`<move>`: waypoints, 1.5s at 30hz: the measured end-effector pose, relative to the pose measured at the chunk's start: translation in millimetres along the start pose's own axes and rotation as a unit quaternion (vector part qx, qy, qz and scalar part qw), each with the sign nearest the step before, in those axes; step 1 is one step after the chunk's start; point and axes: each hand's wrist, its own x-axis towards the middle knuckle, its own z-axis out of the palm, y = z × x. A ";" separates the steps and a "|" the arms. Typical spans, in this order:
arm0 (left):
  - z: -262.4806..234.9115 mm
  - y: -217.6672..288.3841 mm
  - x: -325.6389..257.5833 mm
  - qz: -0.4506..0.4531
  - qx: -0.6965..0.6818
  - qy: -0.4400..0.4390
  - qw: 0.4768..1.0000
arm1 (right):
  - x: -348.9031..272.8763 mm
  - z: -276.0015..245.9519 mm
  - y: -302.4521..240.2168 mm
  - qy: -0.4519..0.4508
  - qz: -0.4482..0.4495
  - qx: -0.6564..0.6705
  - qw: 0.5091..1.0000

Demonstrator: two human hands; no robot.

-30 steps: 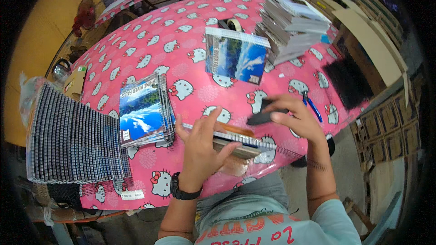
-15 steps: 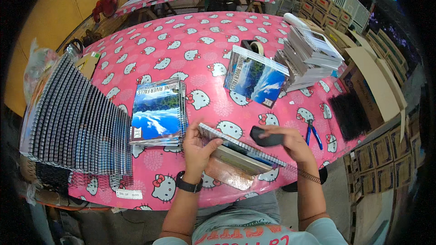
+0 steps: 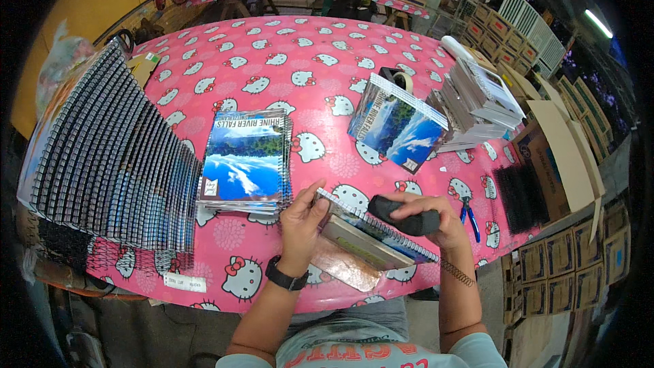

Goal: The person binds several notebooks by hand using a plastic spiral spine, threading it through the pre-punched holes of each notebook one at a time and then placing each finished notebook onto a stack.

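Observation:
My left hand grips the left end of a notebook held on its edge, with its punched spine side up. A dark spiral coil trails from the notebook's right end, beside my right wrist. In my right hand is a black rounded pad, resting at the spine; its exact kind is unclear. Under the notebook lies a shiny copper-coloured board. Left of my left hand is a pile of spiral notebooks with waterfall covers.
A tall stack of coil-bound notebooks fills the left side. Farther right are more notebooks, a tape dispenser and piled books. Blue-handled pliers, black coils and a cardboard box edge the right.
My right hand has brought the black pad left and down onto the notebook's spine. My left hand keeps its hold. The whole view has shifted slightly.

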 end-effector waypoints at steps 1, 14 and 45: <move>-0.8 -1.7 0.0 -0.011 -0.013 0.004 1.000 | 3.5 -2.7 2.8 -0.012 0.013 -0.062 0.998; -2.6 -4.6 0.0 -0.004 -0.059 0.020 0.998 | 22.9 -0.3 15.0 -0.003 0.050 -0.098 0.994; 95.3 60.3 -26.3 0.179 0.235 -0.261 0.919 | -38.2 58.6 -67.4 0.225 -0.103 -0.435 0.866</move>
